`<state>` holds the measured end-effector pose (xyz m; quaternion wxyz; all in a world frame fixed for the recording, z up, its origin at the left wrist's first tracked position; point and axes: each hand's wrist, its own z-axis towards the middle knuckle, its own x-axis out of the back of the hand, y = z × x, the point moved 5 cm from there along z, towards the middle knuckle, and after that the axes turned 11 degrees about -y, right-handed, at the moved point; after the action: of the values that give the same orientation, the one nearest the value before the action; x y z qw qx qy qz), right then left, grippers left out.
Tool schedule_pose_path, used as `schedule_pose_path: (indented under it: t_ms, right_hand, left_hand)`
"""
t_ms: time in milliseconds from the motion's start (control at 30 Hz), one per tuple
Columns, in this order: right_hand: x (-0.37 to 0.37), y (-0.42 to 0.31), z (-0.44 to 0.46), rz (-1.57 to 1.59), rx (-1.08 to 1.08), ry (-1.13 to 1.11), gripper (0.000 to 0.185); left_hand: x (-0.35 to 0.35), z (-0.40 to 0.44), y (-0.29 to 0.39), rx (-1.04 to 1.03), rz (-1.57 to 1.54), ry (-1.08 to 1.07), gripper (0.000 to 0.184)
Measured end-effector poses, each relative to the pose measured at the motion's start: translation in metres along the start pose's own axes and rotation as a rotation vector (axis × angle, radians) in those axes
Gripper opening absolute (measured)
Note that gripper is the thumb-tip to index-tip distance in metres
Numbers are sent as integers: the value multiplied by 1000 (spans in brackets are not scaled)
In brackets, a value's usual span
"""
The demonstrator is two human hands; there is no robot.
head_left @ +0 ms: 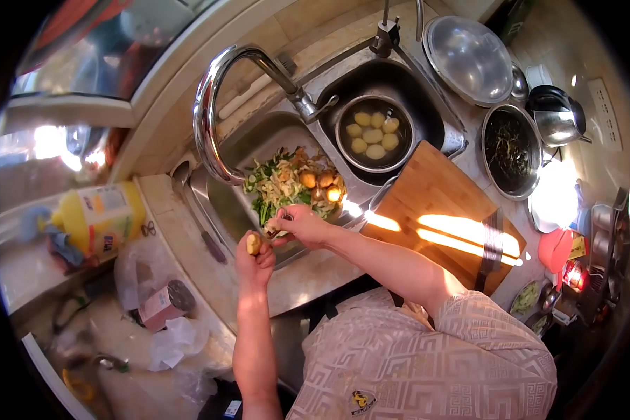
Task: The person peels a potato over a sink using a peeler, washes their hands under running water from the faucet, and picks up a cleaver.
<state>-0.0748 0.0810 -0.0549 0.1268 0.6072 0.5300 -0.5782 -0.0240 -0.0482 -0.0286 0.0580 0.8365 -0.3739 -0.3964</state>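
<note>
My left hand [257,260] is closed around a small potato [253,243] at the near edge of the left sink basin. Just right of it, my right hand [297,225] is closed, its fingers pinched on something small and dark that I cannot make out. Beyond my hands, a heap of peelings and green scraps [269,183] lies in the left basin, with several unpeeled brown potatoes [325,180] on its right side. In the right basin, a metal bowl [340,143] holds several peeled potatoes [374,136] in water.
A chrome faucet [204,115] arches over the left basin. To the right lie a wooden cutting board [427,203] and a knife [492,245]. Farther right is a bowl of dark strands [511,150]. A yellow bottle [101,218] and plastic bags [178,343] are at the left.
</note>
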Motion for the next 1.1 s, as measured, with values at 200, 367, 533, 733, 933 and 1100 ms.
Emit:
schedule_pose_path:
  t_ms: [200, 367, 533, 733, 933, 1100]
  right_hand:
    - [-24, -18, -14, -386, 103, -100, 19]
    - [-19, -24, -17, -376, 70, 4, 24]
    - [-2, -21, -21, -469, 65, 71, 26]
    - [23, -24, -8, -1368, 214, 372, 22]
    - [11, -28, -14, -1292, 298, 320, 28]
    - [-3, -25, -24, -1337, 401, 277, 27]
  left_hand:
    - [-30, -8, 3, -60, 136, 345, 34]
    - [-21, -7, 1, -90, 491, 427, 32]
    - [-27, -8, -4, 14, 38, 281, 32]
    - [-20, -10, 5, -326, 183, 284, 31]
    - [-7, 2, -5, -251, 994, 365, 27]
    - [-38, 7, -1, -292, 1569, 354, 25]
